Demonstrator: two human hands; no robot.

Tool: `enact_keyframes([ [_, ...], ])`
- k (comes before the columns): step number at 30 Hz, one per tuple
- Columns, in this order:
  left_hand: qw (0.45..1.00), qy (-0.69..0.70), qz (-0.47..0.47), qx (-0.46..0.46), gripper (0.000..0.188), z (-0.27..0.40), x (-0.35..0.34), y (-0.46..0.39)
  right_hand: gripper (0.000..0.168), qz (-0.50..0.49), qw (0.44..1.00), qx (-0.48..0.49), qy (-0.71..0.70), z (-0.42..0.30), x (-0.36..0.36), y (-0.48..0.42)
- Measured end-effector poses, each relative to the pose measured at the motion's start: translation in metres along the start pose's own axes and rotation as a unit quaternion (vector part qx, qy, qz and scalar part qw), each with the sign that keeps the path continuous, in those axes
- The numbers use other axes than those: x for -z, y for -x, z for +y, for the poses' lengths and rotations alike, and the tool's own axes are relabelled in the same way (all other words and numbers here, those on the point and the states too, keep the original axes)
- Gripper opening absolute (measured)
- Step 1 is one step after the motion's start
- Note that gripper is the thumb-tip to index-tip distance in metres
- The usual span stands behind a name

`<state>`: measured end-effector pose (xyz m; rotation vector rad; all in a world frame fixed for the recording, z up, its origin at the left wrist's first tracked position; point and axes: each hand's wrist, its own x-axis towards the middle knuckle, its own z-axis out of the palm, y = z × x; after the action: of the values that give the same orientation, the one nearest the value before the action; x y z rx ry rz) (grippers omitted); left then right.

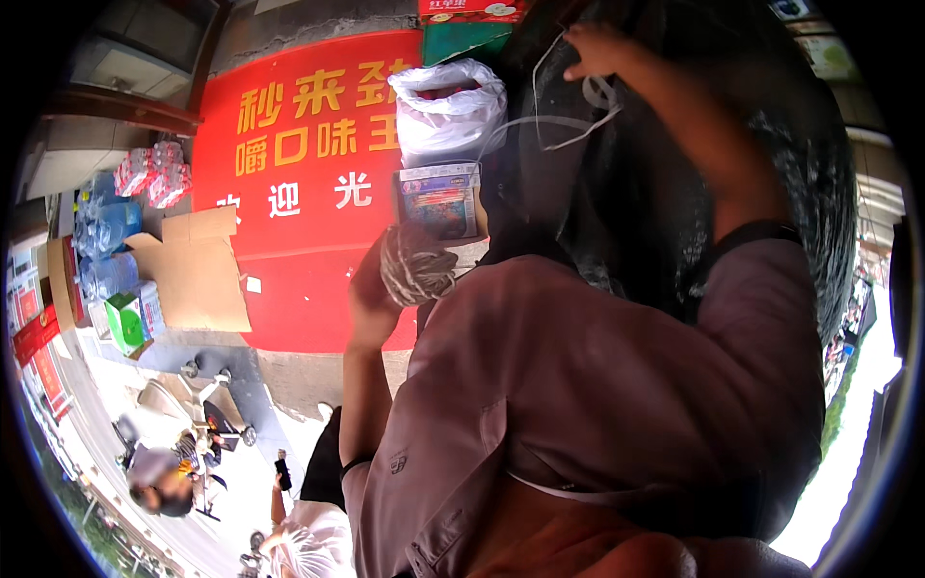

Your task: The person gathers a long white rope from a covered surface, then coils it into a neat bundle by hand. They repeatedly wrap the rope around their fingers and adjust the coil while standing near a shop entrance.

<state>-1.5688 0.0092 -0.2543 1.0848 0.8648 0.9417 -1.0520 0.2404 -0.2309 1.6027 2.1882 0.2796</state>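
My left hand (372, 289) holds a ball of greyish-white twine (418, 267) in front of my chest. My right hand (598, 49) reaches forward on the right, thumb and forefinger apart, over dark material. A thin white cord (535, 90) runs past its fingertips; whether the fingers pinch it is unclear. A pale looped strap (598, 94) hangs just below that hand. Between my hands stand a white plastic bag (452, 119) with red contents and, nearer me, a printed carton (442, 199).
Black plastic sheeting (694, 217) covers something bulky on the right. A red printed mat (303, 238) lies on the left, beside flattened cardboard (195, 274) and large water bottles (108, 227). One person (311, 535) holds a phone; another (162, 477) is near a stroller (188, 404).
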Motion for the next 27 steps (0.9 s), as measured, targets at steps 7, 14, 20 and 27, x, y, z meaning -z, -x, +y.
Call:
enact_keyframes([
  [7, 0.958, -0.034, 0.276, 0.072, 0.053, 0.075, 0.007, 0.038, 0.050, -0.171, 0.904, -0.202, -0.336, -0.043, -0.164, -0.101],
  [14, 0.920, 0.121, 0.372, 0.019, 0.075, 0.074, 0.032, 0.117, 0.060, -0.011, 0.609, -0.483, -0.629, -0.019, -0.348, -0.174],
  [20, 0.886, 0.155, 0.420, 0.118, 0.100, 0.048, 0.043, 0.094, 0.040, 0.082, 0.453, -0.522, -0.718, 0.006, -0.428, -0.204],
  [27, 0.918, 0.193, 0.338, 0.075, 0.088, 0.022, 0.040, 0.051, 0.021, 0.160, 0.198, -0.605, -0.754, 0.011, -0.354, -0.223],
])
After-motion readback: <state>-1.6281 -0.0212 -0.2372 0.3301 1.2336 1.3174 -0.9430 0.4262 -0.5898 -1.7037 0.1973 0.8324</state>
